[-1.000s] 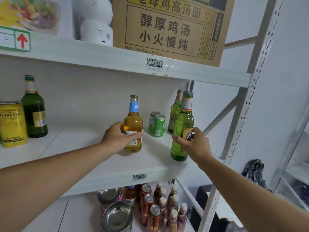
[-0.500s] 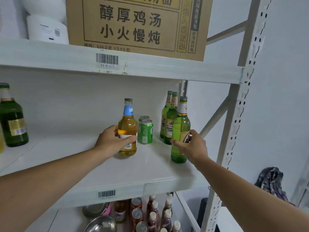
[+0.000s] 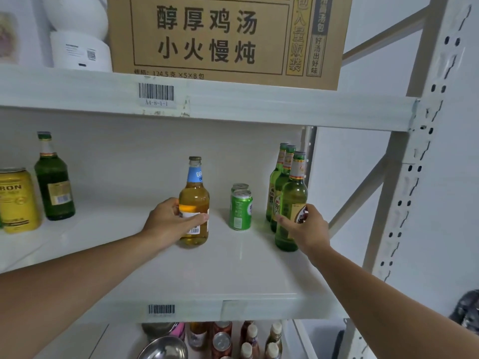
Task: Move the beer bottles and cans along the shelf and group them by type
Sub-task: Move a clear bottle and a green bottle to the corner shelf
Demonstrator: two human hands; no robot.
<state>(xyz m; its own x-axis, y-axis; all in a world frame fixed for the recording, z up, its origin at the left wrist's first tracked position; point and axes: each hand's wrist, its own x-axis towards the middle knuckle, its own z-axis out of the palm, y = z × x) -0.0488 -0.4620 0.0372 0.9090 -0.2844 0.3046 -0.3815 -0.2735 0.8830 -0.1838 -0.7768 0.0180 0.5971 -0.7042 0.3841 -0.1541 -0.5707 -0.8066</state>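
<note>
At the left edge of the frame a yellow can [image 3: 16,199] and a dark green bottle [image 3: 54,182] stood upright on the middle shelf [image 3: 233,275], well apart from the rest. Left of centre, the left hand [image 3: 171,224] was clasped round the lower body of the amber bottle [image 3: 194,203], fingers [image 3: 199,218] wrapped across its label; the bottle stood upright with its base on the shelf. Just right of it, two green cans [image 3: 240,209] stood one behind the other, untouched. At centre right, the right hand [image 3: 305,229] gripped the front green bottle [image 3: 291,206] low on its body, thumb on the label; this bottle stood upright, just beside two like green bottles [image 3: 278,187] behind it. In my judgement the coming move turns on the amber bottle: its long axis was vertical, it lay directly within the left hand's grasp, and its probable route ran leftward along the shelf toward the far items, the left hand being the nearer. Compared with the frame one second before, the front green bottle had been slid back toward its two fellows, closing the gap, while the amber bottle remained in much the same place relative to the cans; the view had shifted rightward.
</note>
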